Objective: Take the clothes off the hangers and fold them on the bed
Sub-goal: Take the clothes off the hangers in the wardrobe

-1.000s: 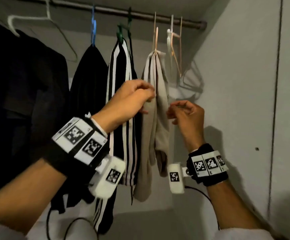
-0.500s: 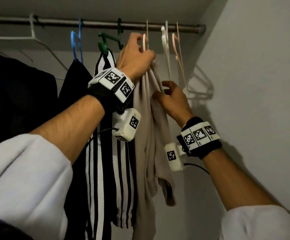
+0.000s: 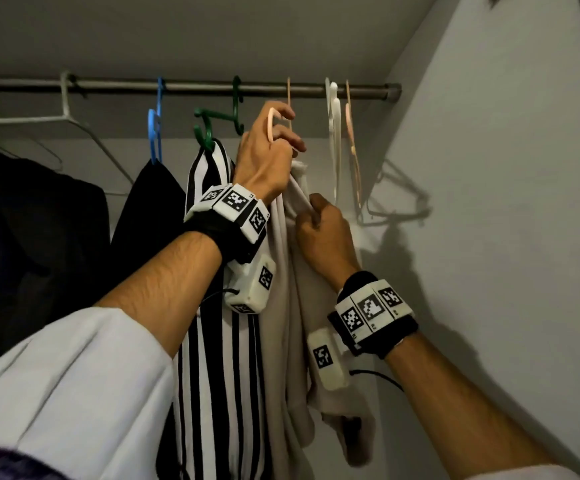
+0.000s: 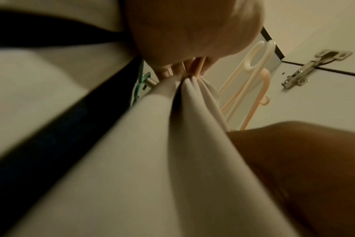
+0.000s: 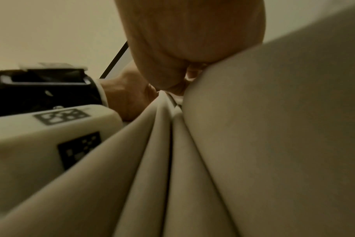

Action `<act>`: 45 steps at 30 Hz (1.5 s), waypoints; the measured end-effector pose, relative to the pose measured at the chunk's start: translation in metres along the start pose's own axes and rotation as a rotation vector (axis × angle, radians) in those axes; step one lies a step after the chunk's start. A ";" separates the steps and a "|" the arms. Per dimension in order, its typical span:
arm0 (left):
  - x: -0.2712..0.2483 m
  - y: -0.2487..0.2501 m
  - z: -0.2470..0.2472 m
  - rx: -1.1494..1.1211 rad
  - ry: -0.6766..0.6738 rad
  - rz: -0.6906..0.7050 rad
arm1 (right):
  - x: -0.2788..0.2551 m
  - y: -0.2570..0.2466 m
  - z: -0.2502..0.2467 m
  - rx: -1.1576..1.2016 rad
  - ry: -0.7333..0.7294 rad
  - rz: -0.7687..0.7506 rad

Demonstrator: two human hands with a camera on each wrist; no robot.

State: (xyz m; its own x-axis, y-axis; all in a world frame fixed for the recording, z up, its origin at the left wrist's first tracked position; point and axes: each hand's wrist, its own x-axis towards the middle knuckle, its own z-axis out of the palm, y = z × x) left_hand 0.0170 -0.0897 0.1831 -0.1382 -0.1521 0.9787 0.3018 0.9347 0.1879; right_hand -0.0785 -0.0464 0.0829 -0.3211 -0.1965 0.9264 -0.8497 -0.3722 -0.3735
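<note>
Left hand (image 3: 264,157): clamped on peach hanger (image 3: 270,128), upper centre.
Right hand (image 3: 323,233): beige garment (image 3: 288,306) is gripped, centre frame.

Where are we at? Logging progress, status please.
Left hand grips peach hanger, on rod. Right hand pinches beige garment. Striped garment crowds alongside.
</note>
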 end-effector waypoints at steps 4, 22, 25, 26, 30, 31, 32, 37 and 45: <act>-0.005 -0.003 -0.004 0.049 0.002 0.041 | -0.022 0.006 0.009 -0.029 0.043 -0.007; 0.003 -0.016 -0.006 -0.065 -0.014 -0.016 | -0.111 -0.012 -0.012 0.061 0.006 -0.146; 0.004 -0.016 -0.005 -0.075 -0.022 -0.028 | -0.123 -0.014 -0.016 0.089 -0.002 -0.168; 0.004 -0.016 -0.005 -0.082 -0.020 -0.036 | -0.127 -0.015 -0.017 0.111 -0.014 -0.165; 0.004 -0.019 -0.007 -0.098 -0.020 -0.053 | -0.135 -0.014 -0.020 0.153 -0.049 -0.138; 0.005 -0.020 -0.007 -0.109 -0.017 -0.063 | -0.134 -0.015 -0.023 0.160 -0.063 -0.129; 0.007 -0.021 -0.008 -0.124 -0.007 -0.077 | -0.132 -0.017 -0.027 0.173 -0.093 -0.115; 0.013 -0.027 -0.018 -0.147 0.029 -0.107 | -0.095 -0.014 -0.050 0.211 -0.114 0.082; 0.010 -0.031 -0.024 -0.147 -0.032 -0.116 | 0.029 0.045 -0.038 0.125 -0.063 0.425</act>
State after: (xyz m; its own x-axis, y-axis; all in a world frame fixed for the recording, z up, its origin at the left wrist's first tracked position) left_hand 0.0291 -0.1276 0.1891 -0.2088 -0.2436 0.9471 0.4162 0.8543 0.3115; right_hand -0.1422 -0.0341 0.0949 -0.6011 -0.4091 0.6865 -0.5898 -0.3525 -0.7265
